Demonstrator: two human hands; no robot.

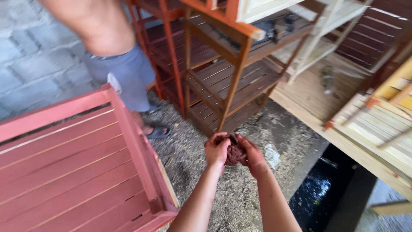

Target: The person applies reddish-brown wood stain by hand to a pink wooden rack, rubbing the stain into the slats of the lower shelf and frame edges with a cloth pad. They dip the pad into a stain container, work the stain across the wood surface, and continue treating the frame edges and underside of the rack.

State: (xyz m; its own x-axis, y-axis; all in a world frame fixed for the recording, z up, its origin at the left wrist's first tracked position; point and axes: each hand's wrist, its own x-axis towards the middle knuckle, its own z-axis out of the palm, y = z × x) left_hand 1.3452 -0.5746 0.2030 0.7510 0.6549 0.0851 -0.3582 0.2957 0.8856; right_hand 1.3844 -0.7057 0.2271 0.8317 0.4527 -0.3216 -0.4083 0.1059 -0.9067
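Reddish-brown cloth [234,154], all bunched up into a ball, sits between both hands out in front of the person, above the ground. The left hand [217,149] is curled shut around one side of the cloth, and the right hand [252,155] is curled shut around the other side. Both hands press in together, so it looks like the cloth is being squeezed or wadded tight, maybe so it stays a small lump that is easy to rub with. The cloth and the fingers are stained the same red-brown colour as the wood nearby. To the left, close by, lies a red painted slatted frame [77,159], low and flat, easy to reach. Under the hands the floor [201,159] is covered in sawdust and bits. Farther back stands an orange-brown wooden shelf rack [231,81] with open slats. On the right there are pale bare wooden racks [377,124] with no colour on them. Another person [116,56] in grey shorts and sandals stands by the grey block wall [30,60], well apart from the hands.
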